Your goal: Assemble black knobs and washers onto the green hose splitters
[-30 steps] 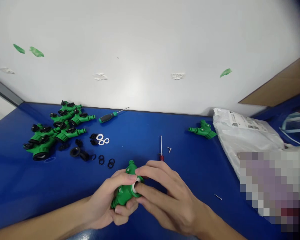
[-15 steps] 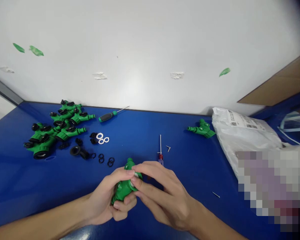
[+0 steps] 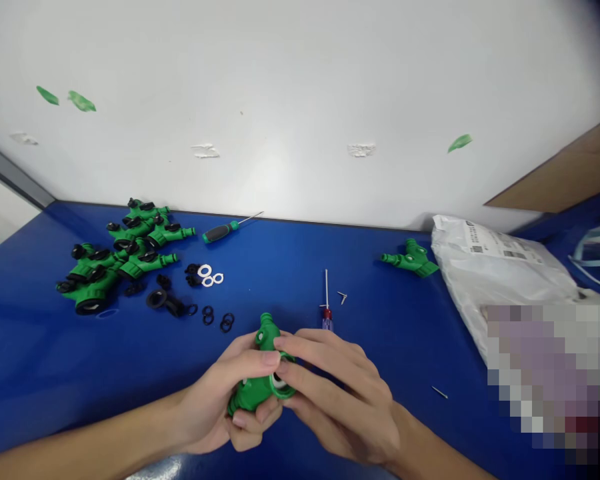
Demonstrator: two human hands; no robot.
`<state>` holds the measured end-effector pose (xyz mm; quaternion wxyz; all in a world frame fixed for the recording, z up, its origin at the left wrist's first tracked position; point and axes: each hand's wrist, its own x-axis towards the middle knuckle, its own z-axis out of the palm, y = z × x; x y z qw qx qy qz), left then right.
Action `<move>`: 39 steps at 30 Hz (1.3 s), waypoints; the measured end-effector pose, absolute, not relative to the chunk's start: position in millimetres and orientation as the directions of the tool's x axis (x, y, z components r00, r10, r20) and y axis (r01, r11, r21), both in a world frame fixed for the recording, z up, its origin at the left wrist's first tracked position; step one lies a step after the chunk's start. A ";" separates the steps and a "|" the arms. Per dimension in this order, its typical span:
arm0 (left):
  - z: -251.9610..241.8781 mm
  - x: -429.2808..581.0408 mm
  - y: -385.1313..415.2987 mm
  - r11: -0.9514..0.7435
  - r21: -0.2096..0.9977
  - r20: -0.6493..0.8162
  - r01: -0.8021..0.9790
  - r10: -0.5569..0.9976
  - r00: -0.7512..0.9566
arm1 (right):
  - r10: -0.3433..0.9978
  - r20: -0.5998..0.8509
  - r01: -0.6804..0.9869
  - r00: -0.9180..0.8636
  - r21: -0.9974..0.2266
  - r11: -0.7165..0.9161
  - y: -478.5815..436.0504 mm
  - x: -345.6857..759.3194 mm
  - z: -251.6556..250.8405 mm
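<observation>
A green plastic hose splitter [image 3: 260,388] is held over the blue table [image 3: 380,333] near its front edge. My left hand [image 3: 230,407] wraps around the splitter's body from the left. My right hand [image 3: 335,400] is closed on its right end, thumb and forefinger pinching at an opening where a white ring [image 3: 279,381] shows. One green nozzle [image 3: 267,331] of the splitter points away from me.
A pile of green splitters [image 3: 117,257] lies at the back left, with black and white rings [image 3: 205,293] beside it. A green-handled screwdriver [image 3: 227,229], a small red-handled screwdriver [image 3: 326,307], another splitter [image 3: 413,259] and a white plastic bag [image 3: 495,267] lie further back and right.
The splitter has turned a little in my hands, and my right fingers have pressed the white ring deeper into its opening. The view has shifted slightly.
</observation>
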<state>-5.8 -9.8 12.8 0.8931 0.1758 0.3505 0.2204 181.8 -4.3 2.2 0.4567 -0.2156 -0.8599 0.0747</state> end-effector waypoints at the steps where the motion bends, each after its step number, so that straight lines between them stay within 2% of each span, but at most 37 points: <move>1: 12.9 -5.6 -10.0 0.841 0.468 -0.547 -0.271 0.517 0.659 | 0.439 0.751 0.304 -0.494 -0.324 0.896 -4.4 181.5 1.7; 9: 10.4 -4.3 -10.4 0.797 0.521 -0.503 -0.305 0.576 0.645 | 0.458 0.717 0.326 -0.526 -0.327 0.887 -2.7 180.7 1.1; 18: 12.2 -6.2 -7.9 0.792 0.532 -0.506 -0.300 0.581 0.637 | 0.484 0.724 0.281 -0.492 -0.394 0.875 -4.3 177.8 2.8; 26: 9.3 -6.9 -6.1 0.778 0.558 -0.528 -0.288 0.601 0.600 | 0.526 0.676 0.412 -0.516 -0.343 0.844 -4.3 175.9 13.6; 31: 4.2 -9.9 -10.1 0.701 0.674 -0.493 -0.232 0.661 0.566 | 0.479 0.725 0.336 -0.495 -0.349 0.875 -6.0 176.6 7.9; 36: 4.3 -10.7 -15.2 0.423 0.897 -0.329 -0.128 0.832 0.446 | 0.452 0.762 0.270 -0.465 -0.364 0.891 -10.4 178.5 6.9; 39: 11.1 -9.0 -13.9 0.384 0.918 -0.304 -0.099 0.841 0.447 | 0.469 0.761 0.296 -0.449 -0.368 0.881 -10.3 180.8 8.2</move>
